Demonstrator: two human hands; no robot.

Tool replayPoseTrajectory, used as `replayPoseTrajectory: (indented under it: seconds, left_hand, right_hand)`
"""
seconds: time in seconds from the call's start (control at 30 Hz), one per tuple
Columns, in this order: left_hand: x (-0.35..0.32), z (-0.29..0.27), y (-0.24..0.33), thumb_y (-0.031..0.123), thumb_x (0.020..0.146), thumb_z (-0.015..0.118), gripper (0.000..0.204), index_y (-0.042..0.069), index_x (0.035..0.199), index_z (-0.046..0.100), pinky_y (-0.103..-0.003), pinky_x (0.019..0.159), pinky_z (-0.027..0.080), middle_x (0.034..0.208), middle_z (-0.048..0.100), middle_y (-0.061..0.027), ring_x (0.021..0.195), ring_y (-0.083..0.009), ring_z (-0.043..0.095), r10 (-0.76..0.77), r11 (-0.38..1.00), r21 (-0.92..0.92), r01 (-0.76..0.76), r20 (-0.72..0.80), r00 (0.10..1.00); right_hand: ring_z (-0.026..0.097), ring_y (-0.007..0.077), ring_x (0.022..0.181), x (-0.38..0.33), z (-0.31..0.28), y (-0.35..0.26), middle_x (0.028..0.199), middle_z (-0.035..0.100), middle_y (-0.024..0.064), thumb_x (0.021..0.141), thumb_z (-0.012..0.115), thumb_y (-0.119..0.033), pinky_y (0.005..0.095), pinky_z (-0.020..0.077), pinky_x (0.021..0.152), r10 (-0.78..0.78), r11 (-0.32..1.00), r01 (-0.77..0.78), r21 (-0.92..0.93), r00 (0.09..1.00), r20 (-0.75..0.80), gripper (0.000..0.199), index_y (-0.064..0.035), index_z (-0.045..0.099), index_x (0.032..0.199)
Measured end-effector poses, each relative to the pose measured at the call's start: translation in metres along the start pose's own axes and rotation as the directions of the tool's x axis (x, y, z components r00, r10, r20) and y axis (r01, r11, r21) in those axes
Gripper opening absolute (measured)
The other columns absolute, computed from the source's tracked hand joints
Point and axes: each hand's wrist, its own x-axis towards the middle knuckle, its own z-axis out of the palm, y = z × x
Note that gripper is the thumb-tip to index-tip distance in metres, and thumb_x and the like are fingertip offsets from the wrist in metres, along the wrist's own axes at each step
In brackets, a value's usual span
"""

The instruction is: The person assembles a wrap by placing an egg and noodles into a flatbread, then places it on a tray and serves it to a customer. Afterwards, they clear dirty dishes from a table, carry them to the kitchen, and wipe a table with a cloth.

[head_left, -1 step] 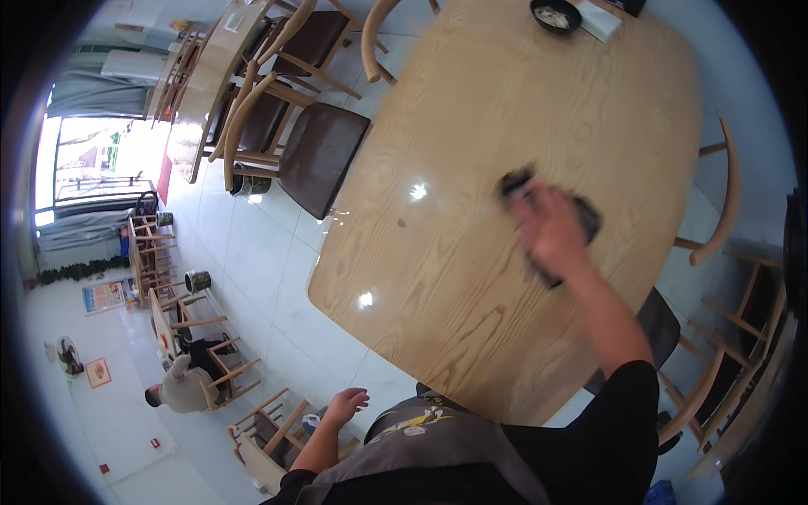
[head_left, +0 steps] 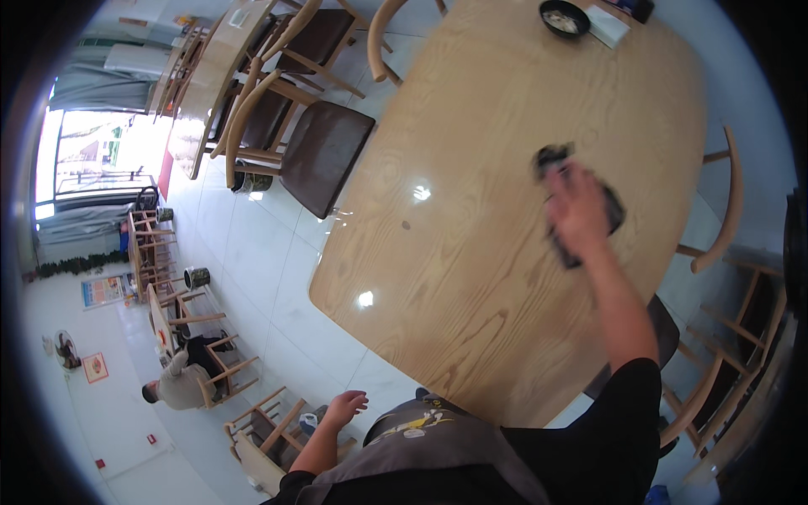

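Observation:
My right hand (head_left: 579,210) presses a dark grey cloth (head_left: 617,210) onto the light wood tabletop (head_left: 471,252), right of its middle. Motion smears the cloth somewhat, and bunched folds stick out past the fingertips and on both sides of the hand. Off the near left edge of the table hangs my left hand (head_left: 345,408), its fingers loosely apart and nothing in it. A small dark spot (head_left: 406,225) marks the left part of the tabletop.
A black bowl (head_left: 565,18) with pale contents stands at the far end, beside a white napkin (head_left: 608,26). Chairs surround the table, among them a brown-seated chair (head_left: 326,160) at left. Farther left, a seated person (head_left: 183,383) is at another table.
My right hand and the cloth have slid to the right and a little farther away across the tabletop. The left hand has hardly moved.

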Motion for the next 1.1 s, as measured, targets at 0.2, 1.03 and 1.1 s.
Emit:
replayPoseTrajectory:
  seconds: [0.2, 1.03, 1.1]
  left_hand:
    - [-0.021, 0.003, -0.049, 0.023, 0.093, 0.057, 0.037, -0.001, 0.120, 0.060, -0.031, 0.075, 0.051, 0.103, 0.068, -0.0096, 0.091, -0.0185, 0.066, -0.116, 0.984, -0.147, 0.104, -0.076, 0.990]
    - [0.000, -0.035, -0.058, 0.025, 0.095, 0.056, 0.038, 0.001, 0.123, 0.058, -0.031, 0.078, 0.051, 0.107, 0.068, -0.0087, 0.092, -0.0181, 0.065, 0.005, 1.000, 0.001, -0.005, 0.000, 1.000]
    - [0.014, -0.046, -0.060, 0.025, 0.094, 0.056, 0.037, 0.000, 0.121, 0.059, -0.032, 0.076, 0.051, 0.106, 0.068, -0.0094, 0.091, -0.0183, 0.066, 0.065, 0.997, 0.028, -0.065, 0.030, 0.997]
  right_hand:
    - [0.031, 0.0306, 0.139, 0.180, 0.017, 0.090, 0.151, 0.032, 0.0148, 0.098, 0.039, -0.039, 0.0490, 0.0271, 0.111, 0.355, 0.797, -0.467, -0.383, 0.875, -0.328, 0.050, -0.0178, 0.037, 0.144]
    - [0.040, 0.0334, 0.131, 0.047, 0.116, -0.238, 0.138, 0.048, 0.0168, 0.094, 0.044, -0.022, 0.0527, 0.0310, 0.108, -0.060, 0.972, 0.105, 0.210, 0.975, -0.212, 0.033, -0.0064, 0.058, 0.120]
    - [0.035, 0.0318, 0.135, 0.046, 0.087, -0.163, 0.143, 0.041, 0.0167, 0.091, 0.049, -0.027, 0.0523, 0.0296, 0.109, 0.090, 0.995, -0.097, -0.012, 0.953, -0.289, 0.038, -0.0123, 0.054, 0.126]
